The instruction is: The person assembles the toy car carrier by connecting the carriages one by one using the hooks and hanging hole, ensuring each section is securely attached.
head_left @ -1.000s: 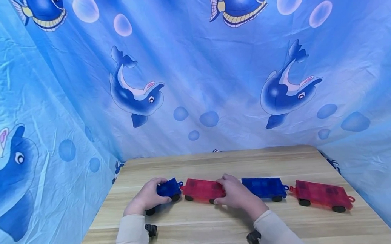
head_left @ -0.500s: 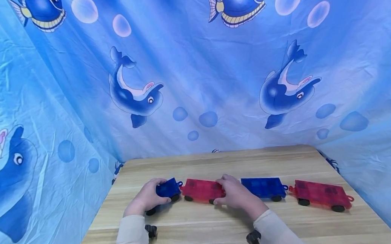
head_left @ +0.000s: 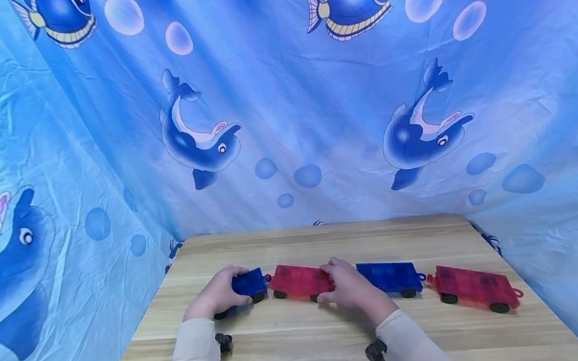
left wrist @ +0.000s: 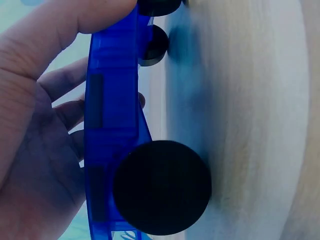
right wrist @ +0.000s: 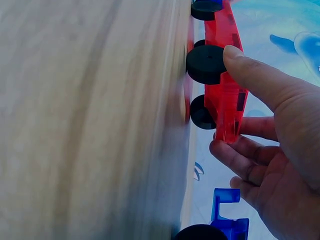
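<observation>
Toward the left of the table, my left hand [head_left: 220,293] grips a translucent blue toy train wagon [head_left: 251,284] with black wheels. The left wrist view shows the thumb on the near side of this blue wagon [left wrist: 112,115] and fingers behind it. My right hand [head_left: 348,288] pinches the right end of a red toy wagon [head_left: 300,280]. In the right wrist view, the thumb [right wrist: 250,70] lies against the red wagon [right wrist: 230,107] by a wheel. Between the two held wagons, the red coupling [head_left: 268,278] meets the blue wagon's end; whether they are linked I cannot tell.
Right of my right hand stands a second blue wagon [head_left: 390,277], its ring at the hook of another red wagon [head_left: 477,287]. A wood-grain table [head_left: 290,342] bears them all. A blue sea-print cloth [head_left: 283,102] hangs behind and at both sides.
The left blue wagon's end has dropped slightly toward the table, and its ring, visible above the red coupling before, no longer shows. My right hand and the other wagons look nearly still.
</observation>
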Demonstrator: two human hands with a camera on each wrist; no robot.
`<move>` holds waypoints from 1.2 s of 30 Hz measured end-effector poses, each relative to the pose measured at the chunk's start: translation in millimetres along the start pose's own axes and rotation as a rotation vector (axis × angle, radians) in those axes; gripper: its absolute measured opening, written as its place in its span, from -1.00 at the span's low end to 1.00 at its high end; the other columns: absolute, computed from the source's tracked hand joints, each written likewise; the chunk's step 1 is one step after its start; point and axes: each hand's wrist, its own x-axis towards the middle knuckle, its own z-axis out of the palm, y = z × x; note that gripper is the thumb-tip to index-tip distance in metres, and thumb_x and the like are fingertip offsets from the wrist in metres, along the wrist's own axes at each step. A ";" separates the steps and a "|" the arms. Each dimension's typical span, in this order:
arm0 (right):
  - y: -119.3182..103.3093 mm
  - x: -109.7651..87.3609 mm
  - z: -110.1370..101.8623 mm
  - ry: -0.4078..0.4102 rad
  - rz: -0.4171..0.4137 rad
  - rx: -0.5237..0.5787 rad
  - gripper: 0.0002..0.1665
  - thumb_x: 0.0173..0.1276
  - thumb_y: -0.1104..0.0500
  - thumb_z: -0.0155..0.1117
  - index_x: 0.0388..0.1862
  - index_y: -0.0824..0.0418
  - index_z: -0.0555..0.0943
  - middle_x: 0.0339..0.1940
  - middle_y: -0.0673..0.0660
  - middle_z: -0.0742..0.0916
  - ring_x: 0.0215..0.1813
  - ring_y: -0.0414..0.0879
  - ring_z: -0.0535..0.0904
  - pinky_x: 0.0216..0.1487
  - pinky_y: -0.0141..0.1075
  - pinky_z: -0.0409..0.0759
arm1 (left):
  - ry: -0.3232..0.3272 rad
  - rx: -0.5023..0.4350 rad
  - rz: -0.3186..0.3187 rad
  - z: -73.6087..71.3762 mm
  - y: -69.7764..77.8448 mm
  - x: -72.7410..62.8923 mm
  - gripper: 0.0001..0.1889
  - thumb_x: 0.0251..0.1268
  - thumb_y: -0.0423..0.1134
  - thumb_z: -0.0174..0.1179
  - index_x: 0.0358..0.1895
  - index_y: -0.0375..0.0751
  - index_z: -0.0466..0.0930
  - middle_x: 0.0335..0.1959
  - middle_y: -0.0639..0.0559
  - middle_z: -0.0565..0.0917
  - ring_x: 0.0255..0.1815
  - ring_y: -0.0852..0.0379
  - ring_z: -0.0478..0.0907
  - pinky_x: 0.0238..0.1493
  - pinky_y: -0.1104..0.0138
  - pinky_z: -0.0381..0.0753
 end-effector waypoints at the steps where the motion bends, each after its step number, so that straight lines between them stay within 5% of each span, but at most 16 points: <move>1: 0.2 0.0 -0.3 -0.002 0.002 0.000 -0.01 0.14 -0.22 0.67 0.44 0.25 0.56 -0.01 -0.03 0.60 -0.02 -0.12 0.49 0.00 -0.19 0.60 | 0.001 0.001 0.002 0.0 -0.2 0.1 -0.22 -0.03 -0.17 0.70 0.36 -0.10 0.60 0.28 -0.09 0.57 0.24 -0.18 0.56 0.21 -0.14 0.60; 12: 1.7 -1.6 -5.7 -0.018 0.000 0.032 -0.05 0.20 -0.14 0.66 0.47 0.25 0.54 0.15 0.02 0.58 0.09 -0.10 0.52 0.08 -0.19 0.66 | -0.019 -0.016 0.023 -4.3 -0.7 -0.8 -0.20 -0.04 -0.23 0.70 0.38 -0.15 0.60 0.34 -0.17 0.58 0.28 -0.25 0.54 0.26 -0.20 0.54; 27: 8.9 -2.4 -10.2 0.004 0.009 0.055 -0.03 0.21 -0.03 0.67 0.52 0.27 0.47 0.25 0.08 0.60 0.18 -0.03 0.61 0.20 -0.10 0.67 | -0.019 -0.038 0.044 -4.3 -6.8 -0.3 -0.19 -0.06 -0.23 0.71 0.37 -0.16 0.60 0.27 -0.03 0.57 0.27 -0.21 0.53 0.25 -0.18 0.55; 36: 23.1 -14.9 -23.9 0.041 -0.058 0.071 -0.02 0.26 -0.12 0.62 0.55 0.22 0.45 0.32 0.09 0.57 0.26 0.04 0.58 0.28 0.03 0.59 | -0.010 -0.028 0.053 -8.8 -14.2 -2.9 -0.17 -0.09 -0.26 0.71 0.37 -0.18 0.58 0.30 -0.08 0.56 0.28 -0.22 0.52 0.26 -0.17 0.54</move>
